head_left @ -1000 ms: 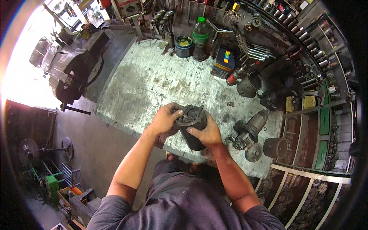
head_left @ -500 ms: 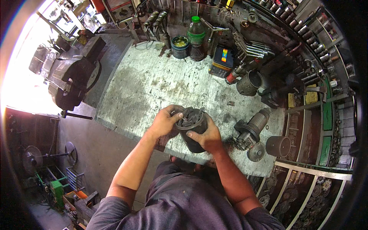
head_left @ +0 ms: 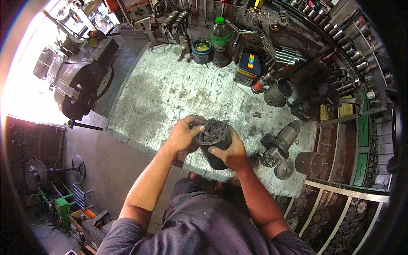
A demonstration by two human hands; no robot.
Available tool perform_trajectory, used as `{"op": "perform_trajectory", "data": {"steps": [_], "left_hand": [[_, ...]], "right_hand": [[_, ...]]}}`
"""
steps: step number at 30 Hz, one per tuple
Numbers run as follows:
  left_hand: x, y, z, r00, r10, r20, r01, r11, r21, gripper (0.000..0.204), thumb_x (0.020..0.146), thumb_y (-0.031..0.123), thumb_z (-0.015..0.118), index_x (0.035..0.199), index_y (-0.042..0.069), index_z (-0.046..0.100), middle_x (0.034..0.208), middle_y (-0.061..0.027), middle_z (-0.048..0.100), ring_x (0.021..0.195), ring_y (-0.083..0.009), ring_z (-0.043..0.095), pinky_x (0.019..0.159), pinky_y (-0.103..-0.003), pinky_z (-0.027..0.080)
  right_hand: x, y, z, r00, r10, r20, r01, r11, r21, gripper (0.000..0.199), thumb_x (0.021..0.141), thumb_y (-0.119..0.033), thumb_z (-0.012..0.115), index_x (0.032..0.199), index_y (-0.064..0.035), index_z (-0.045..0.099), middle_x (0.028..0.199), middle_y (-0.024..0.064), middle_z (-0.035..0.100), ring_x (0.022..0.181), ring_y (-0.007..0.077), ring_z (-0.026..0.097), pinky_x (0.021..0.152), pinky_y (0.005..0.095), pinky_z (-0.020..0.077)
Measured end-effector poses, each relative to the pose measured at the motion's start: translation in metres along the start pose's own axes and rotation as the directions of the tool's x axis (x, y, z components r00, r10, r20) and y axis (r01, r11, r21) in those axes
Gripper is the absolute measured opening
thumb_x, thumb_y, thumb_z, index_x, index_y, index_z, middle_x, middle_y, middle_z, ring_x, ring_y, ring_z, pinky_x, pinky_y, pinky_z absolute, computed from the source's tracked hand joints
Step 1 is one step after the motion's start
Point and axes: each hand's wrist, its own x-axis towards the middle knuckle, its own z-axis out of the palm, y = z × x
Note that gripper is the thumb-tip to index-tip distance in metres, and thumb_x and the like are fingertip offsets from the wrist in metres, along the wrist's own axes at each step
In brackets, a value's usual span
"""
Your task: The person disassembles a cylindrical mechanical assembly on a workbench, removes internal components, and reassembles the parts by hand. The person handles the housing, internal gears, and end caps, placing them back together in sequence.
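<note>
My right hand [head_left: 232,152] is wrapped round a black cylindrical canister [head_left: 213,160], thumb across its front. The canister stands near the front edge of the workbench, its open top tilted toward me. Small dark grey blocky pieces [head_left: 215,128] fill it to the rim. At the canister's left rim is my left hand [head_left: 183,134], thumb and fingers closed together over the pieces. Whatever lies between those fingertips is too dark and small to make out. Right of my hands lies a motor assembly [head_left: 282,140] with a ribbed metal body and a round end disc.
A metal tube [head_left: 309,162] lies by the motor assembly on the metal-topped workbench [head_left: 157,102]. Along the back stand a grease tub [head_left: 202,52], a green-capped bottle [head_left: 219,37], a boxy battery [head_left: 247,68] and another tube [head_left: 278,92]. A large vise [head_left: 78,87] sits at left.
My hands and the canister have hardly moved; the left fingers shift slightly at the rim. The view has shifted a little, and nothing on the bench has changed place.
</note>
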Motion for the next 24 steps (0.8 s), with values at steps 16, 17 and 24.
{"op": "perform_trajectory", "data": {"steps": [16,17,24], "left_hand": [[-0.001,-0.006,-0.008,1.000,0.016,0.027,-0.017,0.999,0.033,0.030,0.102,0.004,0.080,0.131,0.000,0.074,0.113,-0.0047,0.079,0.105,-0.0141,0.071,0.098,-0.034,0.058],[-0.003,-0.005,-0.007,1.000,0.003,0.023,-0.004,1.000,0.024,0.029,0.102,0.004,0.080,0.130,0.000,0.074,0.113,-0.0048,0.080,0.105,-0.0142,0.071,0.099,-0.034,0.058],[0.000,0.026,-0.012,1.000,0.009,0.018,-0.011,0.986,0.165,0.023,0.101,0.011,0.079,0.121,-0.001,0.082,0.113,-0.0097,0.083,0.105,-0.0163,0.075,0.097,-0.035,0.059]], "right_hand": [[-0.006,-0.005,-0.001,0.997,-0.008,0.082,0.012,0.999,-0.039,0.078,0.082,-0.003,0.092,0.151,0.0007,0.055,0.138,0.0121,0.073,0.128,0.0216,0.070,0.116,0.0389,0.0531],[-0.006,-0.005,-0.001,0.997,-0.009,0.083,0.012,0.999,-0.035,0.079,0.082,-0.003,0.092,0.151,0.0006,0.055,0.138,0.0120,0.073,0.128,0.0215,0.070,0.116,0.0388,0.0531],[-0.014,-0.003,0.003,0.997,-0.007,0.079,0.015,0.995,-0.097,0.093,0.075,-0.024,0.098,0.153,0.0016,0.055,0.139,0.0182,0.072,0.131,0.0311,0.069,0.116,0.0432,0.0534]]}}
